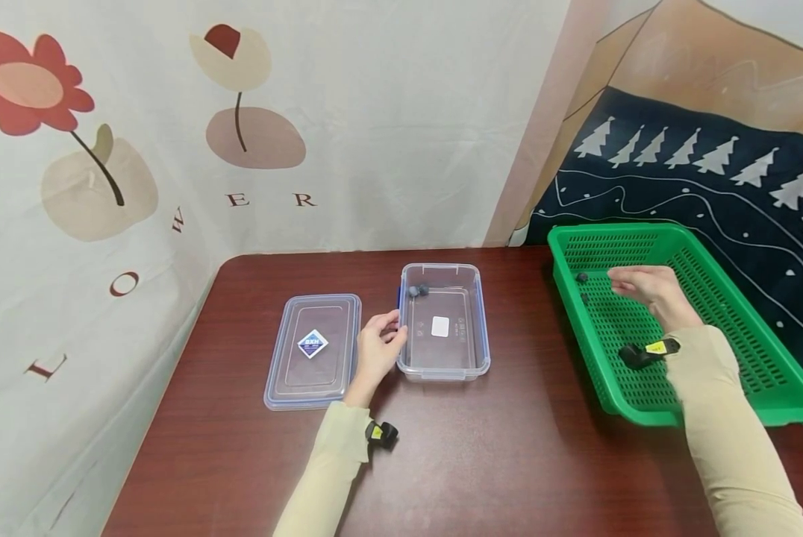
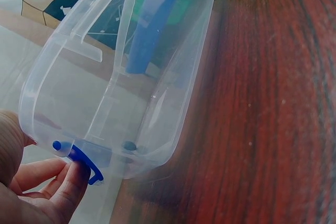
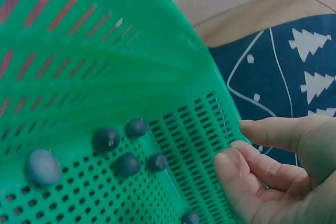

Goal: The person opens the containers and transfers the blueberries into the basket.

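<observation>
A clear plastic box (image 1: 465, 328) stands on the table with a few blueberries (image 1: 413, 291) in its far left corner. My left hand (image 1: 377, 347) is at the box's left side, fingers against a blue latch (image 2: 84, 162) and thumb by the rim, pinching that edge. Over the green basket (image 1: 586, 373) hovers my right hand (image 1: 653, 293), its fingers loosely bent, with a gap between thumb and fingertips and nothing held. In the right wrist view, several blueberries (image 3: 106, 140) lie on the basket's perforated floor, left of the right hand.
A clear lid (image 1: 330, 313) with a blue-white diamond sticker lies flat, left of the box. The brown table (image 1: 482, 462) meets a white flower-print curtain (image 1: 401, 134) at the back. A dark cloth with white trees (image 1: 717, 156) hangs behind the basket.
</observation>
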{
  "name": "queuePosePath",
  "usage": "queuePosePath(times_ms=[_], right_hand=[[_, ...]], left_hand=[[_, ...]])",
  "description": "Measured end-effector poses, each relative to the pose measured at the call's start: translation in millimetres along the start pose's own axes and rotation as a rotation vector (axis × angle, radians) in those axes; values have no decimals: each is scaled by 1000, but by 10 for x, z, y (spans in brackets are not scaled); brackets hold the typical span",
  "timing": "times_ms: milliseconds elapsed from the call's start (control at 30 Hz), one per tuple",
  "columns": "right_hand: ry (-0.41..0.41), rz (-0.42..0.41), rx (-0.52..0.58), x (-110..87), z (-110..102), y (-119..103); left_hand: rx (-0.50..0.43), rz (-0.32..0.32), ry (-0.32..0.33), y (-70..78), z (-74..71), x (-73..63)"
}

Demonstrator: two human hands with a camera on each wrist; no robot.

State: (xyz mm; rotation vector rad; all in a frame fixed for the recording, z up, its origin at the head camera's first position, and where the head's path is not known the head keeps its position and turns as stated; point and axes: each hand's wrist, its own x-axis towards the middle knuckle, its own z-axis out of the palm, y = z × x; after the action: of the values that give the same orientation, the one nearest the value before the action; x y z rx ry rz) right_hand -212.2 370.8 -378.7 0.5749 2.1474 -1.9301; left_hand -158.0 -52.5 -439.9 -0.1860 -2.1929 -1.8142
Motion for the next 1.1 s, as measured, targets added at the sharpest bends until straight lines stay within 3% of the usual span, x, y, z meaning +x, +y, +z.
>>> queuePosePath(times_ms=[200,433,700,1100], right_hand=[[-19,-57,24,17,154,-121],[-63,-128,138,-3,445,-284],[-71,-156,19,25,795,-414],[-103,-176,-73,84,1328,-537]], left_hand=[[6,5,-2,11,2,0],[9,6,2,18,0,-4],[9,10,1,21,-5,-6],[15,-4,2,33,-3,-12]])
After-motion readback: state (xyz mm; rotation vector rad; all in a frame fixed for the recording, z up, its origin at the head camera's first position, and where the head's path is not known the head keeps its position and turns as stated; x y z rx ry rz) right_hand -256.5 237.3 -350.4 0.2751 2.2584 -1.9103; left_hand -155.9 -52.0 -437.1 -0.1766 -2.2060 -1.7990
